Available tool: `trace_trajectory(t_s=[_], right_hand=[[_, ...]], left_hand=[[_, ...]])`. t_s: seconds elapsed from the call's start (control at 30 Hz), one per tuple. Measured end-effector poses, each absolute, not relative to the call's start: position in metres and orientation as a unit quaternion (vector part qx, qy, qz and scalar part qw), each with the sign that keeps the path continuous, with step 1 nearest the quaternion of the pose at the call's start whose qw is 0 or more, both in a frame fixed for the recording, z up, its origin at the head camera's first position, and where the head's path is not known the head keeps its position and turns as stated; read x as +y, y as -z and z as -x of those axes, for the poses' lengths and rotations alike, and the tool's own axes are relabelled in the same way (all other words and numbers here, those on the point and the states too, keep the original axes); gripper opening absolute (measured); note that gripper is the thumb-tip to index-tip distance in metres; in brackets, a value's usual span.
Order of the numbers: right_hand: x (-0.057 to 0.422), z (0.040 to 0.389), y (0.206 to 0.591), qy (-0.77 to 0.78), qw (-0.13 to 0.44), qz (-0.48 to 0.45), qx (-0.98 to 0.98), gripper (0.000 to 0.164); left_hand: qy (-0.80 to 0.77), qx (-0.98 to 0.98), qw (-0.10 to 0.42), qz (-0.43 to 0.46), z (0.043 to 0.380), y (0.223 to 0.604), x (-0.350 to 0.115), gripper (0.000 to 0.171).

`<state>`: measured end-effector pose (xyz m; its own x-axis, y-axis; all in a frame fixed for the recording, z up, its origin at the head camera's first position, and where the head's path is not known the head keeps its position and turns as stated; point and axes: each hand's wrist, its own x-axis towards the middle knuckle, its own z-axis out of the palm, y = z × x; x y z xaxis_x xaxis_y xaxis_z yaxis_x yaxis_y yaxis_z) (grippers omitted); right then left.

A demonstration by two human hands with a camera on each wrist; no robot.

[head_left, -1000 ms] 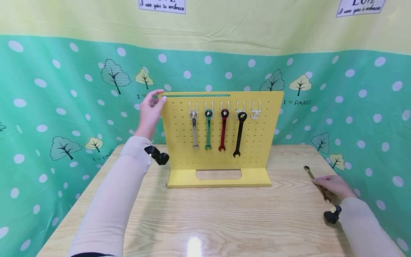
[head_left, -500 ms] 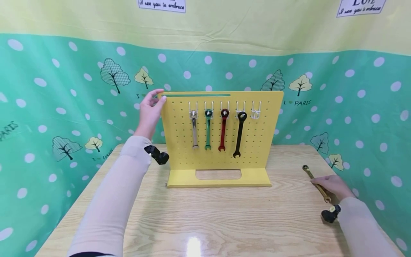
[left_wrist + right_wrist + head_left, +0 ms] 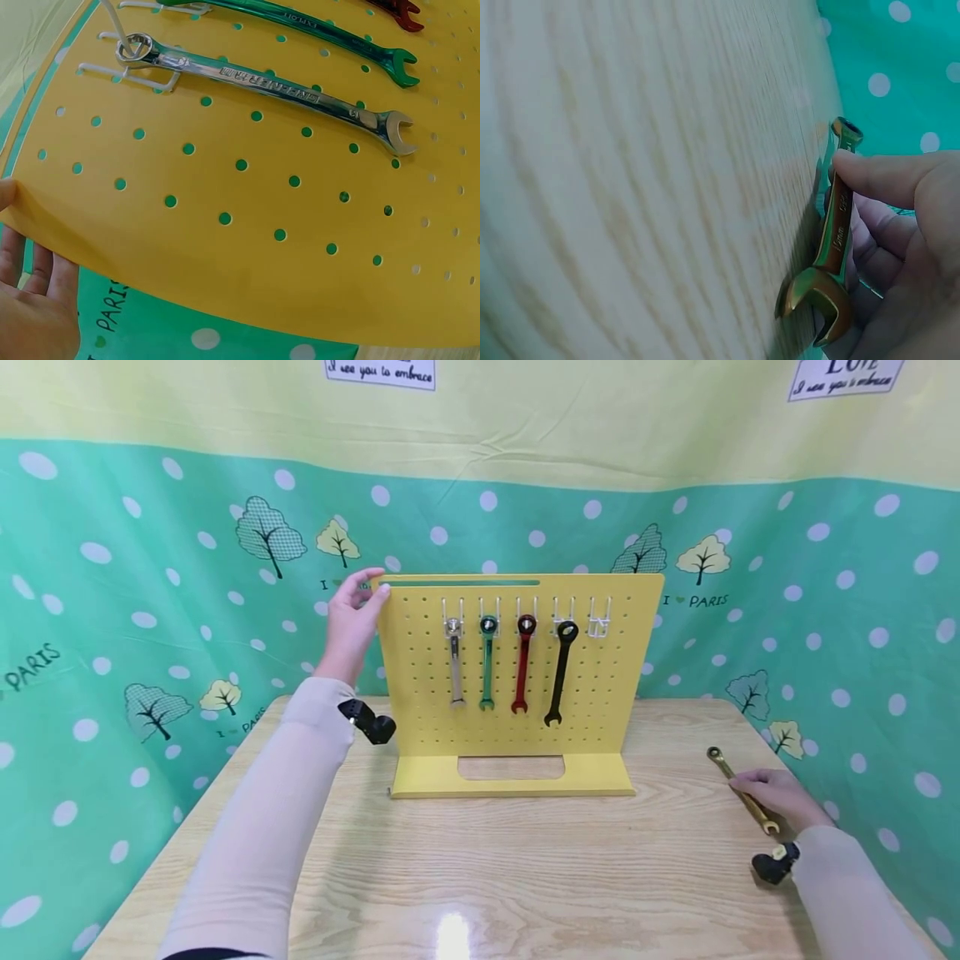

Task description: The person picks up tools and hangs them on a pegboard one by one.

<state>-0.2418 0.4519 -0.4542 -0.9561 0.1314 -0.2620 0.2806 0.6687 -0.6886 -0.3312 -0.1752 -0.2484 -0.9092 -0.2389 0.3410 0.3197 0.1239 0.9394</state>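
Note:
My left hand [image 3: 351,631] holds the upper left corner of a yellow pegboard [image 3: 420,727], thumb in front and fingers behind the edge. On its white hooks hang a silver combination wrench [image 3: 262,84], a green wrench [image 3: 487,668], a red wrench [image 3: 522,668] and a black wrench [image 3: 559,677]. At the far right, my right hand [image 3: 780,797] pinches a gold combination wrench [image 3: 838,225] near the middle of its shank. Its ring end points away and its open end lies toward the wrist, low over the table; whether it touches the wood I cannot tell.
Another white wire hook [image 3: 598,625] sits right of the black wrench. The pegboard's slotted base [image 3: 427,777] stands on the wooden table [image 3: 540,877]. A green and yellow patterned curtain [image 3: 480,518] surrounds the back and sides.
The gold wrench has turned slightly in my right hand, so its open end shows more plainly. My left hand and the pegboard have stayed in place.

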Motion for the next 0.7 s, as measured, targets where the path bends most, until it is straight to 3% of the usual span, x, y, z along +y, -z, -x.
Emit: trace_trajectory(t_s=[0.7], right_hand=[[0.432, 0.234, 0.434, 0.379, 0.037, -0.031, 0.924, 0.040]], left_hand=[[0.660, -0.721, 0.211, 0.026, 0.331, 0.249, -0.175, 0.038]])
